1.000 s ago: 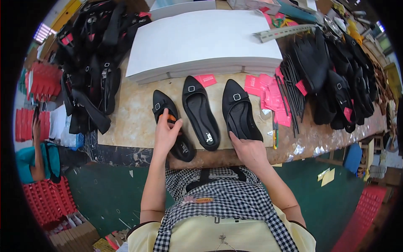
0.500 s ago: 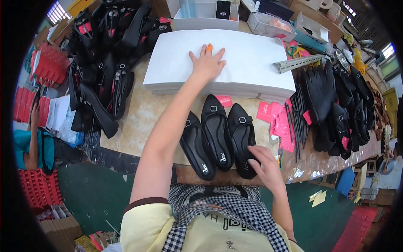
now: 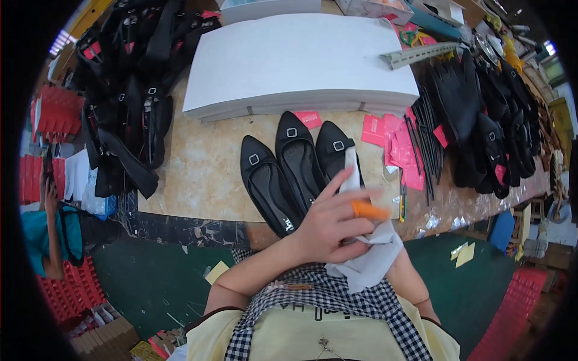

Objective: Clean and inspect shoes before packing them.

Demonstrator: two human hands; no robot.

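My left hand (image 3: 331, 227) is close to my chest at the table's front edge, gripping a crumpled sheet of white paper (image 3: 373, 262). One of its fingers wears an orange cot (image 3: 368, 210). The sheet covers my right hand; only the right forearm (image 3: 412, 286) shows under it. Just beyond my left hand three black pointed flat shoes with small buckles lie side by side: the left one (image 3: 264, 180), the middle one (image 3: 297, 155) and the right one (image 3: 336, 150). The paper overlaps the right shoe's heel. A thick stack of white paper sheets (image 3: 295, 60) lies behind the shoes.
Piles of black shoes lie at the table's left (image 3: 129, 96) and right (image 3: 481, 120). Pink tags (image 3: 397, 147) are scattered beside the right shoe. A grey metal bar (image 3: 421, 54) rests on the stack's right corner. Another person (image 3: 51, 234) sits at far left by red crates (image 3: 57, 289).
My left hand has come back from the top of the white stack to the table's front edge, now holding a sheet of paper. My right hand has gone under that sheet.
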